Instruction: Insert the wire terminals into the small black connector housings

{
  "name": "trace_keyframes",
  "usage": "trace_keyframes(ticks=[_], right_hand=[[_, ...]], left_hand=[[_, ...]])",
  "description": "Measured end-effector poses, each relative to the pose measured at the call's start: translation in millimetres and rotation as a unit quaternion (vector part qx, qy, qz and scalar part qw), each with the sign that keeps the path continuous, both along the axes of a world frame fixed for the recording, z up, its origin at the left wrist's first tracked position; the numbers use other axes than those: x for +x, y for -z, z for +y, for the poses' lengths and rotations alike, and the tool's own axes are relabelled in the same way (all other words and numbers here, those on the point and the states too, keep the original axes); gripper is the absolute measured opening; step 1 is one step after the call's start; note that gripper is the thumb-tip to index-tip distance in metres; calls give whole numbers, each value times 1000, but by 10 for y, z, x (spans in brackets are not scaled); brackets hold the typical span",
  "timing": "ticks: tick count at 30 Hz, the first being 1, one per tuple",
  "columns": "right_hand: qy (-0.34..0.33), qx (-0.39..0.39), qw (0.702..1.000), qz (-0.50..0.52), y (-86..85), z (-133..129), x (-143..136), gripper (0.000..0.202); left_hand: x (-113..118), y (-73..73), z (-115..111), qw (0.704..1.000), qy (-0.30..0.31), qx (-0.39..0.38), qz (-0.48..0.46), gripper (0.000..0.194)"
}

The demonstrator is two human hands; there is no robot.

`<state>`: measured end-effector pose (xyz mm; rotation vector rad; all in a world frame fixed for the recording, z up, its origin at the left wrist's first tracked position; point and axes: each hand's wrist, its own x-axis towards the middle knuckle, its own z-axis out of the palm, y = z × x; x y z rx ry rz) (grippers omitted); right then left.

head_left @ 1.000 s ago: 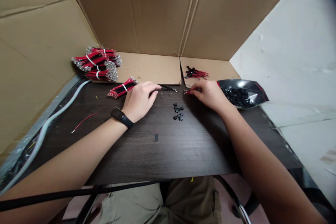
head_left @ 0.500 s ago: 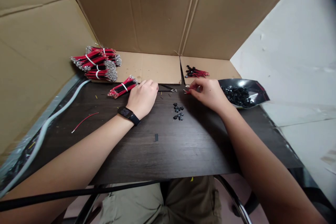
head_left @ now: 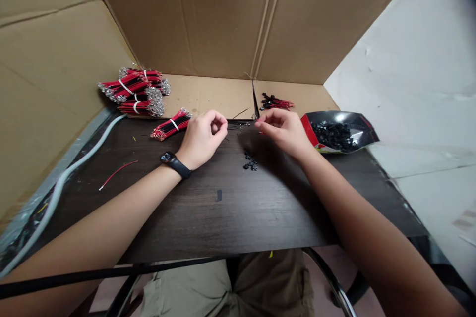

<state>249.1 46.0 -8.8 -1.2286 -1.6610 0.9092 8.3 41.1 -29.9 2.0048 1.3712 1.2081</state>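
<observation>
My left hand, with a black band on its wrist, is closed in a pinch near the table's back edge. A thin black wire slants up and right from its fingertips. Opposite it, my right hand pinches red wire, mostly hidden by the fingers. Between the hands lie loose black wires with metal ends. Closer to me sits a small group of black connector housings. Just left of my left hand is a tied bundle of red and black wires.
More tied wire bundles are piled at the back left. Wires with black connectors rest on the cardboard. An open black bag of housings stands right of my right hand. One red wire lies at the left.
My left hand has risen from the loose black wires and turned, its fingers now pinched with a black wire. The right hand has moved slightly left, still holding red wire.
</observation>
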Motion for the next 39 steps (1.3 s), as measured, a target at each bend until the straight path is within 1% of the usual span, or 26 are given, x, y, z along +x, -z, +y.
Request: trace_keyframes(ticks=[1,3,4,6,10,13,16,18,21,24,28,34,39], right_hand=[[2,-24,998,64,10,-26,-72,20],[9,-46,985,166,34,-84,-210,26],[10,-49,978,203,45,-114,-270,28],[11,-52,969,240,60,-168,-357,30],[18,-52,971,234,57,-232,-408,30],[13,-40,974,222,48,-243,-395,27],[-22,-47,974,222,50,-248,-385,28],[-55,-67,971,224,53,-258,-390,31],[-78,-84,970,216,54,-282,-404,36],[-81,-83,970,213,53,-300,-410,37],[-84,-83,968,223,52,-303,-393,37],[-96,-94,968,212,27,-308,-390,41],[-92,-90,968,213,35,-305,-386,43]], left_hand=[[30,8,-15,997,23,-21,-65,3],[100,23,-58,984,55,-59,-160,12],[135,31,-83,979,65,-72,-181,15],[191,44,-136,975,81,-89,-187,16],[223,38,-215,976,104,-99,-161,13],[204,-16,-249,980,81,-73,-165,13],[190,-85,-271,973,46,-43,-220,22],[182,-112,-278,966,39,-40,-251,29],[163,-116,-281,963,45,-49,-261,26],[142,-112,-285,959,49,-65,-271,20],[131,-134,-301,954,46,-72,-288,19],[132,-169,-342,956,60,-81,-276,30],[139,-169,-358,959,59,-72,-266,30]])
